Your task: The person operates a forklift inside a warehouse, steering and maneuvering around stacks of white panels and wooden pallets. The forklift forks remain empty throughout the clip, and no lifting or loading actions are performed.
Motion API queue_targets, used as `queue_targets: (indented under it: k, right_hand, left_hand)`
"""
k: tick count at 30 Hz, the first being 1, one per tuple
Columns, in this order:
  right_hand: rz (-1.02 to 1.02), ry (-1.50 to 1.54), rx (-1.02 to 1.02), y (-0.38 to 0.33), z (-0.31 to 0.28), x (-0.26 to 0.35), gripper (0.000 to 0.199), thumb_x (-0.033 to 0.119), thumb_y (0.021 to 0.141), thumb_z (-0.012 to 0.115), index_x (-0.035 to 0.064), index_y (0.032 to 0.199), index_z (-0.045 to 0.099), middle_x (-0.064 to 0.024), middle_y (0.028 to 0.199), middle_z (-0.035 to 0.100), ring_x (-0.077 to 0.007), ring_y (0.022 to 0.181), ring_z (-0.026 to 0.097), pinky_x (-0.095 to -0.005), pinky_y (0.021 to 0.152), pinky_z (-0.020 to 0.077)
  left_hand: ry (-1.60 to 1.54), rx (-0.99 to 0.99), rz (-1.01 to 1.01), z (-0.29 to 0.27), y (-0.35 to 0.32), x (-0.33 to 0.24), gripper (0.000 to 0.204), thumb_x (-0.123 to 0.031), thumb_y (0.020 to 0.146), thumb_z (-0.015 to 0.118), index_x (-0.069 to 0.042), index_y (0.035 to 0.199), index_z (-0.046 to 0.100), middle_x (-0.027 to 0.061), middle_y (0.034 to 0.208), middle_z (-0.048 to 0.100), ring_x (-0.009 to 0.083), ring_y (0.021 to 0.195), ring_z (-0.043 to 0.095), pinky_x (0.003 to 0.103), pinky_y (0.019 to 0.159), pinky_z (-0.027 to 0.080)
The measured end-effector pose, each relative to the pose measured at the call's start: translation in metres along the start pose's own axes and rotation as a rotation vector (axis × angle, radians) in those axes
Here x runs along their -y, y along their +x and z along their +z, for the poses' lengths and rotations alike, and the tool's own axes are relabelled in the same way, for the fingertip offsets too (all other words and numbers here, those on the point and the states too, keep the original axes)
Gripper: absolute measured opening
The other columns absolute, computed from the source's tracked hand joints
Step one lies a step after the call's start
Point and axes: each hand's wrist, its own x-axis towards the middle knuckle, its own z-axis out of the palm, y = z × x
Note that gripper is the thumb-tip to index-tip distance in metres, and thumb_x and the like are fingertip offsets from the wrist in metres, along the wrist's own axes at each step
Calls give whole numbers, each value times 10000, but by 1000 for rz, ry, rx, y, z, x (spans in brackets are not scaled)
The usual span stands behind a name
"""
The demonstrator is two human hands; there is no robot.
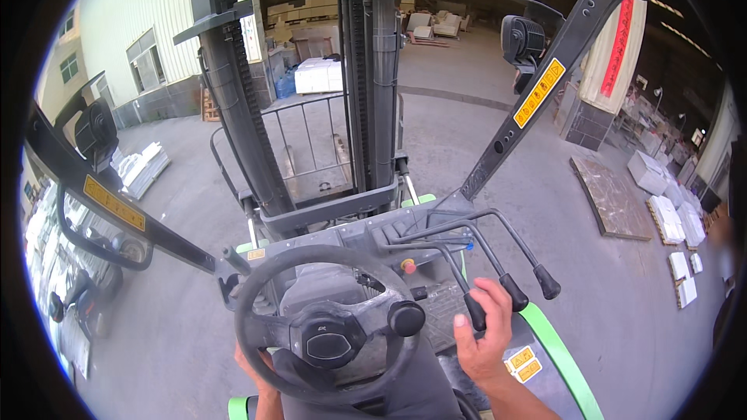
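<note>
Hands first: my right hand (484,334) is curled around the nearest black lever (475,319), with my fingers (498,299) wrapped over its knob. My left hand (253,369) is under the near rim of the wheel (323,323). I can see only part of it, so I cannot tell how tight it grips, but it touches the rim.

I use the wheel as my marker. A black knob (405,317) sits on the wheel's right side. The lever I hold is just right of the wheel, and two more levers (529,286) stand beside it, a bit farther right. A small red button (408,265) is just past the wheel's far edge. The mast (373,70) rises well beyond the wheel, with a wire grid (307,140) at its foot. Farther off, white blocks (319,75) sit on the ground. Right of the wheel, well away, a flat brown board (611,198) lies on the floor with more white slabs (673,218) near it.
</note>
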Motion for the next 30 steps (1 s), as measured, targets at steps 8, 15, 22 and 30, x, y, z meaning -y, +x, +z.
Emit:
queue_targets:
  k: [8,15,22,30]
  right_hand:
    - [-174,176,83,22,110,23,216,88,768,767,53,960,672,-60,1023,659,-250,902,635,-358,795,517]
    - [-115,224,-7,14,134,17,166,34,751,754,64,889,667,-29,919,647,-224,799,630,-336,714,520]
    - [-55,210,77,-51,110,24,154,30,762,744,43,871,637,-54,933,636,-235,833,622,-347,716,527]
    - [-582,357,225,-106,184,116,154,261,770,648,117,816,616,-22,841,557,-224,786,544,-360,736,477]
  left_hand:
    - [6,-18,138,24,23,-28,324,-263,964,502,2,778,511,38,617,457,139,525,420,322,461,301]
    - [8,-25,166,39,30,-36,357,-298,970,503,6,786,521,36,628,467,136,536,428,319,465,311]
    - [-30,24,184,56,33,-41,391,-334,977,503,11,793,532,34,640,477,133,547,436,316,470,321]
    - [-18,27,190,54,37,-35,431,-374,984,504,15,802,544,31,653,489,129,560,445,312,474,333]
